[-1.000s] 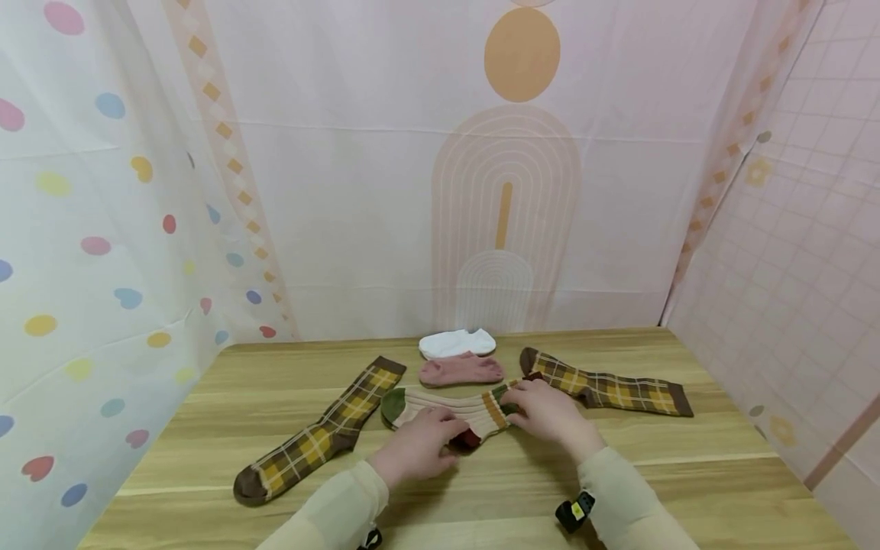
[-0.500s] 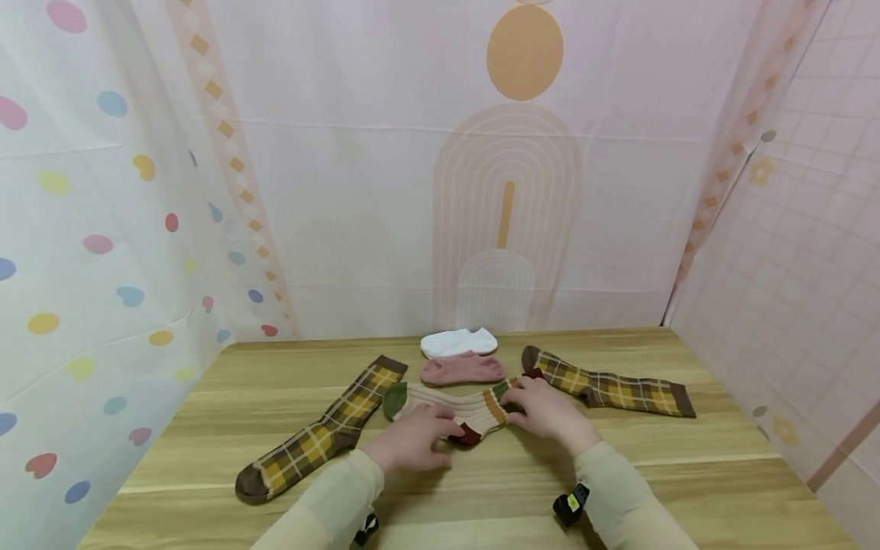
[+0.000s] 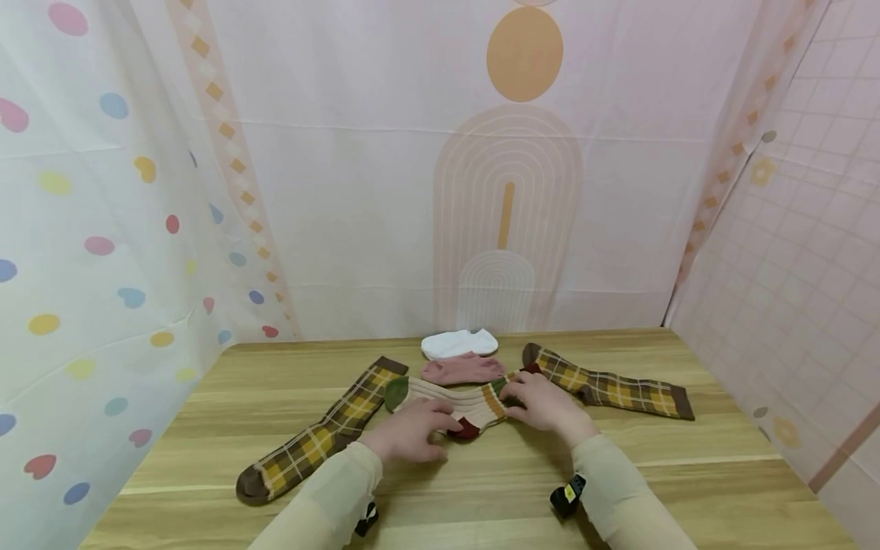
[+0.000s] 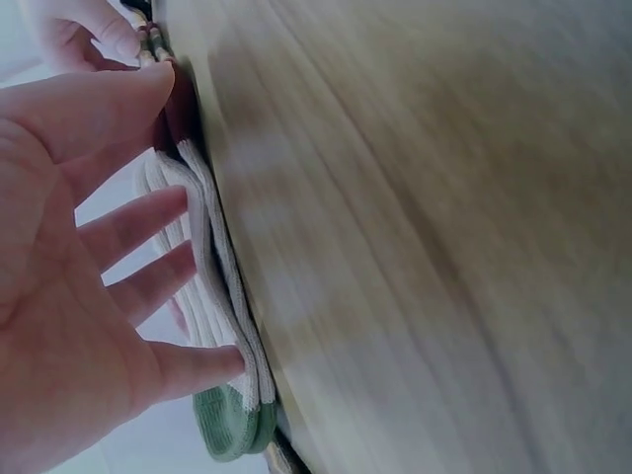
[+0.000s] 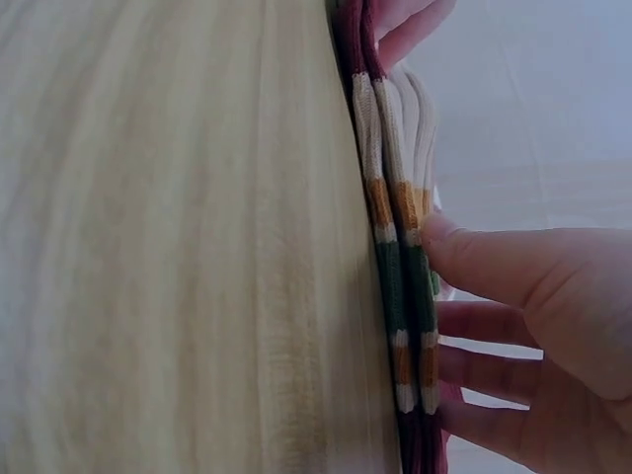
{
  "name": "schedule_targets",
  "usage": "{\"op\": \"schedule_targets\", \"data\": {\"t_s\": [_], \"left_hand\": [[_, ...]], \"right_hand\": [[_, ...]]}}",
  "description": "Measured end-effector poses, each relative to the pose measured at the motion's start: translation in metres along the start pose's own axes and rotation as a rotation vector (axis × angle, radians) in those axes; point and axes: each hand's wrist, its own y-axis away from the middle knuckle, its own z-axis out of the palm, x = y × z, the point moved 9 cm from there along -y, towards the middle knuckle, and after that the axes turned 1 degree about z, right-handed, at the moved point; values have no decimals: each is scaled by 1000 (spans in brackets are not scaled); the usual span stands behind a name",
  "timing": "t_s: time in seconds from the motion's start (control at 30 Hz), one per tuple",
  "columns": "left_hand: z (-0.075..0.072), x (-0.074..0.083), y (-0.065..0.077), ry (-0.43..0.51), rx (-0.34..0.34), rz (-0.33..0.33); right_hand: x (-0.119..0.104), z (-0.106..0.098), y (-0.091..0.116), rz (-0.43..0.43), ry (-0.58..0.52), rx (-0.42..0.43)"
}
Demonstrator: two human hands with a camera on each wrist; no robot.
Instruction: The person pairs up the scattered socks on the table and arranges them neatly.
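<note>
Two cream ribbed socks point(image 3: 462, 396) lie flat, one on top of the other, at mid-table, with green toes point(image 4: 229, 427), dark red heels and cuffs, and orange and green bands point(image 5: 421, 286). My left hand point(image 3: 411, 431) rests its spread fingertips on the foot part, thumb by the heel. Over the banded leg end is my right hand point(image 3: 545, 405), its thumb tip at an orange band and its fingers extended along the upper sock. Both wrist views show the two layers edge-on, close to the tabletop. Neither hand's fingers are curled round the fabric.
Just behind the cream socks lie folded pink socks point(image 3: 462, 370), then white ones point(image 3: 459, 344) near the back edge. A brown-yellow plaid sock point(image 3: 319, 435) slants at left, and another plaid sock point(image 3: 615, 391) lies at right. Patterned cloth point(image 3: 357, 191) hangs behind the wooden table point(image 3: 495, 504).
The stacked cream socks have slid slightly toward the back, nearer the pink socks. My left hand has shifted a little left and its fingers lie flatter; my right hand has barely moved.
</note>
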Motion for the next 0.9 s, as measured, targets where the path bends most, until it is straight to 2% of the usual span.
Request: {"op": "schedule_targets", "data": {"t_s": [0.2, 0.4, 0.57, 0.9], "left_hand": [[-2, 4, -1, -16, 16, 5], [-12, 8, -1, -11, 79, 41], [-21, 4, 4, 59, 146, 6], [-32, -1, 15, 140, 278, -70]], "right_hand": [[0, -8, 7, 0, -26, 5], [7, -28, 18, 14, -33, 103], [21, -41, 27, 64, -10, 171], [53, -44, 46, 194, 44, 160]]}}
